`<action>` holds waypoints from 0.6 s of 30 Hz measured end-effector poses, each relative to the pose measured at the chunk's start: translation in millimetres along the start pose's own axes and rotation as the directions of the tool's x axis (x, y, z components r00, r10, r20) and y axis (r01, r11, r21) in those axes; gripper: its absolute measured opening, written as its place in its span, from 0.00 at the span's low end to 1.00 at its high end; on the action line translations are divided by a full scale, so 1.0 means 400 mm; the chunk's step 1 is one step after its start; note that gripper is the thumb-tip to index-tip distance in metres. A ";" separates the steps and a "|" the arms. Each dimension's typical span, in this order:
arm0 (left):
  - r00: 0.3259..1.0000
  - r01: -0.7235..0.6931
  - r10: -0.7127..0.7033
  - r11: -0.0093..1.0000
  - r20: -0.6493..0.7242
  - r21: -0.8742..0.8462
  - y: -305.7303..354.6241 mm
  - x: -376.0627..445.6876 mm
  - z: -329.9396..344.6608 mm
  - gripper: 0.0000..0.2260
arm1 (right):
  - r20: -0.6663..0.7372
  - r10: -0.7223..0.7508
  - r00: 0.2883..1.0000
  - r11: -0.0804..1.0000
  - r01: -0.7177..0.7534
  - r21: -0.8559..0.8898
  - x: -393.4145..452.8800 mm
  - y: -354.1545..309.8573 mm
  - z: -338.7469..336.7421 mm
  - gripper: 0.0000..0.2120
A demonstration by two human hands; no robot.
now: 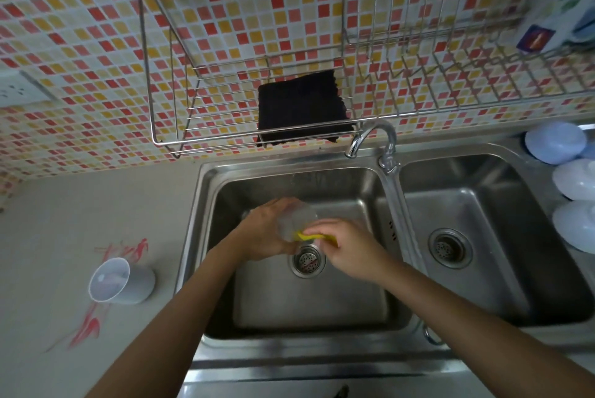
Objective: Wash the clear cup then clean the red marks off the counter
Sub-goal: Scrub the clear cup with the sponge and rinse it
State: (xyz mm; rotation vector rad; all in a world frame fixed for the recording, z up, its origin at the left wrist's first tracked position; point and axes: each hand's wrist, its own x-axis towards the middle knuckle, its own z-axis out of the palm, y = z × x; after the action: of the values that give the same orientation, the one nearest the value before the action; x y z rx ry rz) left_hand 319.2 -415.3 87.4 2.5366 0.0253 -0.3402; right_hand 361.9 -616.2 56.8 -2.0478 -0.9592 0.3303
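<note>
My left hand [264,230] is wrapped around the clear cup [296,220], fingers curled about its body, holding it over the left basin of the steel double sink [206,236], just above the drain strainer [307,260]. My right hand [349,244] pinches a yellow sponge [317,236], fingers bent over its top, and presses it against the cup's near end. The cup lies tilted rather than upright, its long axis running roughly from the back left toward my right hand; I cannot tell for certain which end is the mouth, because the plastic is see-through and blurred against the steel. Most of the sponge is hidden under my fingers and behind the cup wall, so only a strip of yellow shows.

On the grey counter [64,204] left of the sink, the red marks [87,326] spread in scribbled streaks, some behind and some in front of a pale cup [120,280] that lies on its side with its mouth turned toward the lower left. The faucet [373,140] arches over the divider between the basins, its spout pointing toward the left basin. A dark cloth [302,107] hangs in the wire rack [167,127] on the tiled wall. Pale rounded containers [555,143] sit at the right edge, cut off by the frame, too indistinct to name.
</note>
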 end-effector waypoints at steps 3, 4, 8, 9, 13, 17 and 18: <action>0.999 0.035 -0.035 0.999 0.020 -0.041 0.000 -0.001 -0.006 0.37 | -0.034 -0.136 0.990 0.979 0.129 -0.161 -0.002 0.018 0.005 0.16; 0.999 0.040 -0.039 0.998 0.020 -0.046 -0.001 -0.001 -0.007 0.37 | -0.029 -0.161 0.987 0.969 0.152 -0.193 -0.002 0.023 0.004 0.16; 0.999 0.040 -0.040 0.996 0.006 -0.075 -0.004 -0.001 -0.001 0.38 | -0.042 -0.225 0.973 0.953 0.211 -0.216 0.005 0.029 0.001 0.14; 0.999 0.037 -0.037 0.996 -0.006 -0.086 -0.004 -0.001 0.004 0.38 | -0.051 -0.232 0.971 0.955 0.217 -0.204 0.008 0.026 -0.002 0.14; 0.996 -0.003 -0.006 0.994 -0.094 -0.105 -0.004 -0.005 0.025 0.41 | -0.059 -0.268 0.962 0.953 0.255 -0.166 0.017 0.011 -0.009 0.15; 0.981 -0.002 -0.016 0.995 -0.194 -0.095 -0.013 -0.004 0.023 0.39 | -0.094 -0.281 0.955 0.954 0.267 -0.139 0.027 0.014 -0.033 0.15; 0.976 -0.004 -0.012 0.997 -0.217 -0.075 -0.013 -0.006 0.016 0.38 | -0.118 -0.273 0.955 0.958 0.258 -0.129 0.027 0.017 -0.041 0.15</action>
State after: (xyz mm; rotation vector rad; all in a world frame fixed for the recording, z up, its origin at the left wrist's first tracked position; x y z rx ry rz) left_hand 315.0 -414.4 80.1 2.4872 0.1247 -0.0598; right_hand 381.3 -620.1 62.9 -1.9797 -1.1744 -0.0060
